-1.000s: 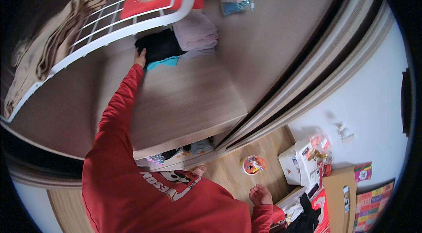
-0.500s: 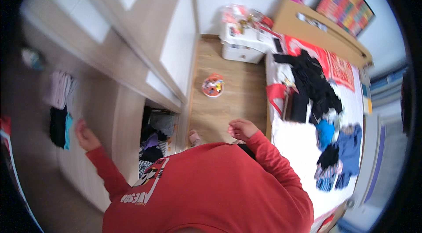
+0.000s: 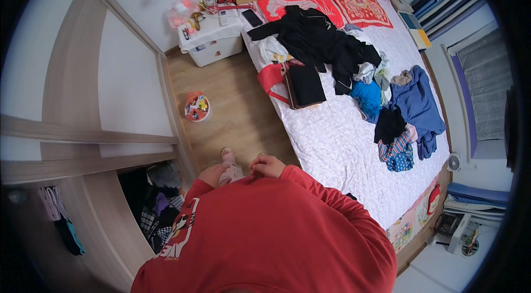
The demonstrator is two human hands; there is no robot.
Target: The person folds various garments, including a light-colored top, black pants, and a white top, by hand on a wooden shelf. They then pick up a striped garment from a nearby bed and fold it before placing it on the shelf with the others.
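Observation:
My left hand (image 3: 213, 174) is low in front of my body, its fingers stretched out and holding nothing that I can see. Beside it, my right hand (image 3: 268, 166) is closed with curled fingers, and no object shows in it. To the right, the bed (image 3: 332, 155) carries a spread black garment (image 3: 307, 33), a folded dark stack (image 3: 305, 85), a bright blue garment (image 3: 366, 99) and a large blue garment (image 3: 415, 102). Near these lie a black bundle (image 3: 390, 125) and a patterned blue garment (image 3: 399, 152). Neither hand touches the clothes.
At left, the wardrobe (image 3: 102, 193) stands partly open over piled clothes (image 3: 160, 204); folded garments (image 3: 62, 221) lie farther left. A round orange-and-white container (image 3: 197, 108) sits on the wooden floor (image 3: 232, 94). Beyond is a white nightstand (image 3: 213, 50) with small items.
My view has turned right toward the bed. My left hand has come away from the wardrobe side to the front of my body, near the right hand.

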